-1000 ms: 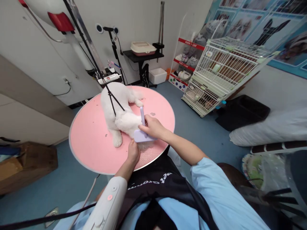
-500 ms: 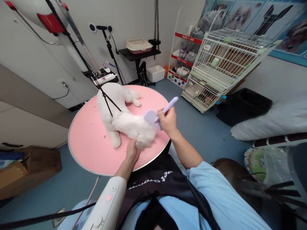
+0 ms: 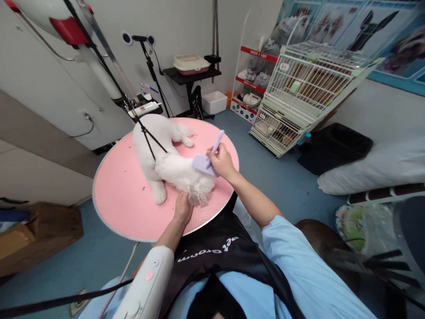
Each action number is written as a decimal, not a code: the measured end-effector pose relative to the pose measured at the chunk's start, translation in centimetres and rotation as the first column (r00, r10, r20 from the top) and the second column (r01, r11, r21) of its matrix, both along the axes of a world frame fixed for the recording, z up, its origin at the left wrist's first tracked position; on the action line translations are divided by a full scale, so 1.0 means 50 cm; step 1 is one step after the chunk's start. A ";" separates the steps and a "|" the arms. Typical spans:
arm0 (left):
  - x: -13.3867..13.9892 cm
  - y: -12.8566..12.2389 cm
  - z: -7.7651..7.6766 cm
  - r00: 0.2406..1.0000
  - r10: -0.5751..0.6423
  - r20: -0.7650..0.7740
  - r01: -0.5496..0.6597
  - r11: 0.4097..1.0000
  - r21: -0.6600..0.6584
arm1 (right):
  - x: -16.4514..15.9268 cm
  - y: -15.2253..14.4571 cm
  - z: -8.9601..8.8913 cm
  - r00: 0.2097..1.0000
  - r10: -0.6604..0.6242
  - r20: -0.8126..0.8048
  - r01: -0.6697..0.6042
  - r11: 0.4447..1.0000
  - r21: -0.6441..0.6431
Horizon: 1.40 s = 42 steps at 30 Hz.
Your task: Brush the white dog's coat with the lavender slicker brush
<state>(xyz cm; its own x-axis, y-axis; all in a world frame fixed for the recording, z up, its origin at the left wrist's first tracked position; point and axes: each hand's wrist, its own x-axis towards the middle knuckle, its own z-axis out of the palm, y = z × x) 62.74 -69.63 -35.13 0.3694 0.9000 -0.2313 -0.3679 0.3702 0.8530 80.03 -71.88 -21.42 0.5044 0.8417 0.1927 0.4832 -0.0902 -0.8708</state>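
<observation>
A white fluffy dog (image 3: 150,137) is on a round pink grooming table (image 3: 116,195), its head lowered towards me. Black straps (image 3: 148,137) cross its back. My left hand (image 3: 182,206) is closed on the dog's head low at the near side, its fingertips partly hidden by fur. In my right hand (image 3: 223,160) is a lilac slicker brush (image 3: 202,164), gripped by the handle, which points up and away. The brush's wide head lies against the fur on the dog's head; its pins are out of sight.
A white device with buttons (image 3: 146,283) rises beside my left forearm, a hose by it. Behind the table stand a dryer (image 3: 63,26) on an arm and a black stand (image 3: 151,62). Wire cages (image 3: 299,88) are at the right, a brown stool (image 3: 315,239) near my right.
The brush has moved left and down onto the dog's head, its handle now more upright. My left hand keeps its hold, and the fur at the near end of the head looks more ruffled.
</observation>
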 end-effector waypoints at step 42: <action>-0.013 0.021 0.055 0.590 0.334 -0.735 0.266 0.778 0.569 | -0.100 0.234 0.152 0.426 0.639 0.640 -0.347 0.769 -0.536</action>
<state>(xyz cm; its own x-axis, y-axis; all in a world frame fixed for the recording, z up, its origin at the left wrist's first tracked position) 62.08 -68.59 -32.39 0.2817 0.9470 0.1546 0.5313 -0.2881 0.7967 75.03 -60.19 -13.83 -0.2379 0.9710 -0.0225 0.9648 0.2336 -0.1210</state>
